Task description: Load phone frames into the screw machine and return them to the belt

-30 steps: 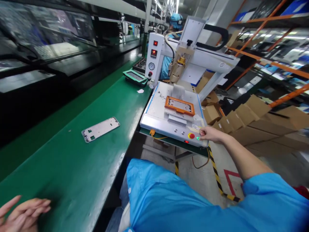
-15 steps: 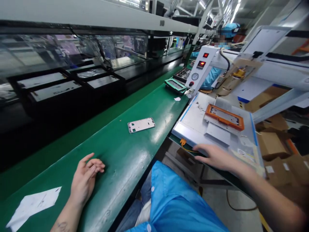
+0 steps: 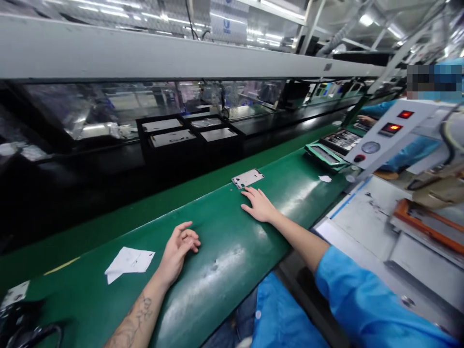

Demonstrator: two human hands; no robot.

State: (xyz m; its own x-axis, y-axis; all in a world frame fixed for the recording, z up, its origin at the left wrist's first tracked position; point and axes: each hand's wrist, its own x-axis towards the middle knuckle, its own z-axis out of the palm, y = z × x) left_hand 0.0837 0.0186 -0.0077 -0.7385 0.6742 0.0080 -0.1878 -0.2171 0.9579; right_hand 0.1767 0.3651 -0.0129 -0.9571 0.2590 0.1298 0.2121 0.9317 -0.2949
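Note:
A silver phone frame [image 3: 248, 178] lies flat on the green conveyor belt [image 3: 217, 261]. My right hand [image 3: 258, 205] rests flat on the belt just short of it, fingers stretched toward the frame, holding nothing. My left hand [image 3: 178, 251] lies on the belt nearer to me, fingers loosely curled and empty. At the right stands a white machine [image 3: 384, 140] with red displays, a gauge and an orange fixture [image 3: 427, 223] on its bed.
A white paper scrap [image 3: 128, 262] lies on the belt left of my left hand, a smaller scrap [image 3: 325, 179] further along. Green trays [image 3: 322, 155] sit beyond it. Dark trays [image 3: 188, 133] line the black shelf behind. A co-worker in blue [image 3: 409, 150] works further down.
My right hand left the machine's front edge and swung left onto the belt, stopping just before the phone frame. My view turned left. My left hand stayed resting on the belt.

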